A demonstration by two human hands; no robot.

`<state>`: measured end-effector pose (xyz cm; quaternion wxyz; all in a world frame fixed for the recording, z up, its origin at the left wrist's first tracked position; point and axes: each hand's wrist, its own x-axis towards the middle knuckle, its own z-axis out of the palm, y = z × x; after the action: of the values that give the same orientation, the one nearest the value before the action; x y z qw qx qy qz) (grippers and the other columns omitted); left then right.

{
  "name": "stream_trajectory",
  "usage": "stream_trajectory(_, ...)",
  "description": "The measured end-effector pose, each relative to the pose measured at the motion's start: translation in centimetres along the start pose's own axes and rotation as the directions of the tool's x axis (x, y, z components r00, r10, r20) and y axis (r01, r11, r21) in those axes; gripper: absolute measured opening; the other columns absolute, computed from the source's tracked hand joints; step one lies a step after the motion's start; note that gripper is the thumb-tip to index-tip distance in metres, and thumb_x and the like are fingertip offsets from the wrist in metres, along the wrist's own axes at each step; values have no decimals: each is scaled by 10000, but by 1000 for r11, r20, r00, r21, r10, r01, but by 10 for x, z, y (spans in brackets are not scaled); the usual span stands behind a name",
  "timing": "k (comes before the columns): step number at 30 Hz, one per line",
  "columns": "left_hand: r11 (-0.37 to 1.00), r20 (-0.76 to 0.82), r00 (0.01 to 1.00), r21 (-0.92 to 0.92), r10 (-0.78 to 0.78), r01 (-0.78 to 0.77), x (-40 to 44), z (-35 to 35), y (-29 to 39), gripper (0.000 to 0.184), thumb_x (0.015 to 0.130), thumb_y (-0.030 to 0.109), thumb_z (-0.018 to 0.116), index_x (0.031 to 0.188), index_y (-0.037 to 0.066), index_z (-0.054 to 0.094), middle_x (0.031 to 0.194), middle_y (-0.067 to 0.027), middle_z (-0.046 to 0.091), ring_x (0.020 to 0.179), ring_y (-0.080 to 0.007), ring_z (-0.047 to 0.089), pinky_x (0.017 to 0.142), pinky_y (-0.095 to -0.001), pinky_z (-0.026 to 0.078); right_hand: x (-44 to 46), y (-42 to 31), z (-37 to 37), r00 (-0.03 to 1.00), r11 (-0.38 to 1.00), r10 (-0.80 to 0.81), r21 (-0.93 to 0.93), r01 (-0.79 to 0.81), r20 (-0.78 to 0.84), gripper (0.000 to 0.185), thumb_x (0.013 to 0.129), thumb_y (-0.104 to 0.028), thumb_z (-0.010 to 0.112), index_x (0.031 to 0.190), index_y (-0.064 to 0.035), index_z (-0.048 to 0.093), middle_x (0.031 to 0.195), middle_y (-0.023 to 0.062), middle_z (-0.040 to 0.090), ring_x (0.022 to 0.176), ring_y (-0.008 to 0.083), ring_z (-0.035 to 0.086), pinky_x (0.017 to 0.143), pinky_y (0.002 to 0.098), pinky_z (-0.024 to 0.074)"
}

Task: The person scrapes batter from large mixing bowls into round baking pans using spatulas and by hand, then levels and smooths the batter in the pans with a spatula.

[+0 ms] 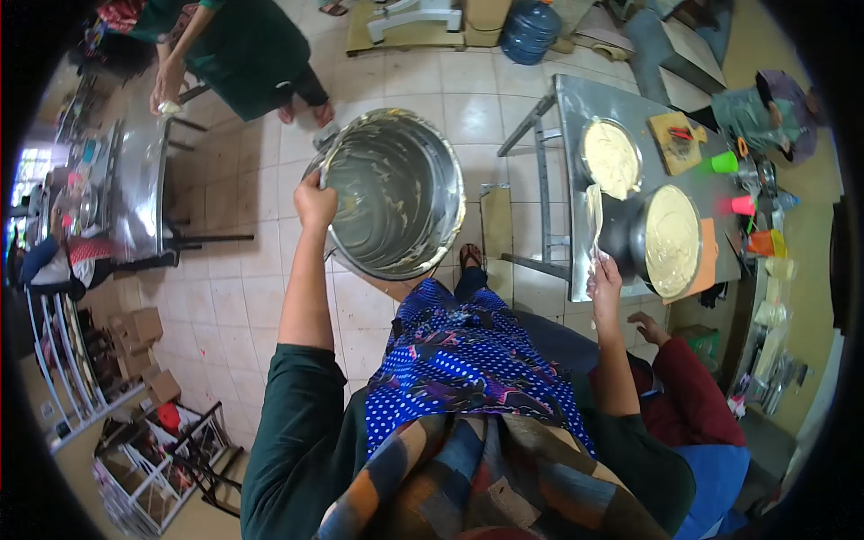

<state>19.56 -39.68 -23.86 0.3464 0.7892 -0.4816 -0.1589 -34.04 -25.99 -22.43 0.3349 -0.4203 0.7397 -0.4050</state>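
My left hand (pixel 315 200) is closed on the rim of a big metal mixing bowl (pixel 373 193), tilted so its inside shows, with pale batter streaked on its wall. Closed around a batter-coated spatula (pixel 595 214) is my right hand (pixel 606 286), near the edge of the steel table (pixel 576 99). The spatula's blade is beside a round pan of pale batter (pixel 612 159). Closer to me stands a deeper round pan, also filled with batter (pixel 672 241). Smears of batter mark my right fingers.
Beside my right arm is another person's hand (pixel 648 328) with a maroon sleeve. A wooden board (pixel 675 144) and coloured cups (pixel 724 162) lie on the table's far side. A person in a green apron (pixel 247 63) stands ahead left, near another steel table (pixel 139 180).
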Motion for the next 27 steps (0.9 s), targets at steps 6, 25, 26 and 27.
stream_trajectory(6,1000,-26,1000,-8,3,-3,-9,4,-2,347,625,27,514,932,10,674,767,-193,661,714,-296,648,676,-344,476,3,-90,84,603,616,195,382,-689,774,302,930,-156,492,1215,-68,537,781,22,531,666,91,509,565,230,425)
stream_trajectory(25,988,-61,996,139,72,-63,-8,-4,22,228,612,-11,551,811,31,653,934,-135,630,874,-340,586,744,-392,462,132,-50,454,109,-29,-215,-118,993,971,309,819,-95,482,1097,7,567,905,212,635,839,311,650,666,449,522)
stream_trajectory(26,973,-81,978,147,193,-179,-6,-3,18,256,614,-41,540,832,19,659,1011,-117,622,935,-330,572,789,-379,457,138,-50,470,107,-76,-229,-128,989,967,306,829,-99,470,1095,20,565,932,209,634,838,309,651,665,435,526)
stream_trajectory(27,973,-78,980,154,185,-171,-5,-1,15,256,614,-41,540,832,19,659,1011,-117,622,935,-330,572,789,-379,457,142,-47,482,108,-122,-244,-141,983,964,305,840,-103,457,1092,33,562,960,206,634,838,307,653,665,421,529)
